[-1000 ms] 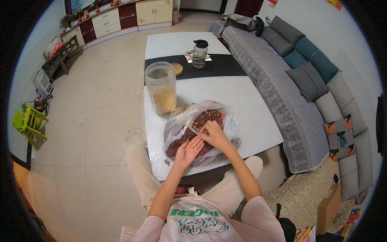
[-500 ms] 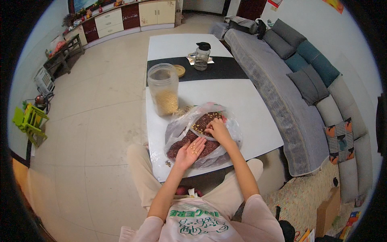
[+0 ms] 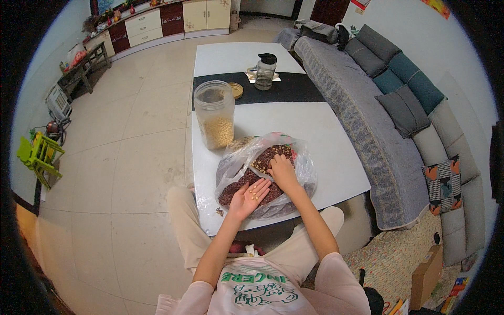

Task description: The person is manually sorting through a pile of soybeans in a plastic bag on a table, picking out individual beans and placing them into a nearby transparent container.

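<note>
Palm up, my left hand [image 3: 249, 200] holds a few pale yellow beans [image 3: 255, 198] on its flat palm, fingers stretched out. It is over the near part of a clear plastic bag [image 3: 231, 168] full of small dark red beans [image 3: 239, 181]. My right hand [image 3: 282, 170] reaches down into the bag's far part, its fingers bent together at a patch of yellow beans [image 3: 261, 165] scattered over the red ones. Its fingertips are partly hidden, so what they pinch cannot be seen. A tall clear jar [image 3: 214, 107], partly filled with yellow beans, stands open behind the bag, to the left.
Behind the jar lies a round yellowish lid [image 3: 236, 90]. A clear bottle with a black cap [image 3: 265, 71] stands on the table's black band [image 3: 299, 94]. Dark crumbs [image 3: 219, 211] lie near the white table's left edge. A grey sofa [image 3: 362, 126] runs along the right.
My right hand has shifted slightly within the bag, fingers still down among the beans. My left hand stays nearly in place, with beans on its palm.
</note>
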Available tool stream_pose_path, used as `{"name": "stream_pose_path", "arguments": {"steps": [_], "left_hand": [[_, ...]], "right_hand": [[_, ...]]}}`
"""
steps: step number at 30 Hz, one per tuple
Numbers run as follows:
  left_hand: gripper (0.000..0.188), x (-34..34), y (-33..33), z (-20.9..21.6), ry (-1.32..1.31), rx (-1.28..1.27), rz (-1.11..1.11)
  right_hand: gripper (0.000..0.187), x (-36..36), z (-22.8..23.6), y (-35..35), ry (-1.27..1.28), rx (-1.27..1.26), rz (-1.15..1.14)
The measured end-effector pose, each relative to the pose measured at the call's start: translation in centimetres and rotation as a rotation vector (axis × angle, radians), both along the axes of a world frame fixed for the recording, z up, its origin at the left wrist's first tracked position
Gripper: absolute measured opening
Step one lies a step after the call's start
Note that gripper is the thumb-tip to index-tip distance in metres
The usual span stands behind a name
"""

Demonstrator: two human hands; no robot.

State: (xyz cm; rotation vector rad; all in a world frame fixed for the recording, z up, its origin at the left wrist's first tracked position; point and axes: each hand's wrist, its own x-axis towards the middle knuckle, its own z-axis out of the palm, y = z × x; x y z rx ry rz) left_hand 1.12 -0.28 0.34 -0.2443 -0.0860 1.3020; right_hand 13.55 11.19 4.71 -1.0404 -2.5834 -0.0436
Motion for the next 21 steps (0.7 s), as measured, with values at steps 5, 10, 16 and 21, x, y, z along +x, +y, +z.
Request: {"name": "stream_pose_path", "arguments": {"steps": [5, 10, 16, 21], "left_hand": [[0.046, 0.0, 0.0, 0.1, 0.013, 0.013, 0.005], [0.046, 0.0, 0.0, -0.1, 0.024, 0.012, 0.006], [0.044, -0.2, 0.2, -1.7, -0.017, 0.251, -0.002], [0.041, -0.1, 0.4, -2.1, 0.083, 0.123, -0.007]], "right_hand": [[0.020, 0.3, -0.5, 0.1, 0.015, 0.061, 0.035], [0.017, 0.8, 0.8, -0.4, 0.225, -0.124, 0.057], [0.020, 0.3, 3.6, -4.0, 0.258, -0.329, 0.277], [0.024, 0.1, 2.5, -5.8, 0.213, -0.269, 0.292]]}}
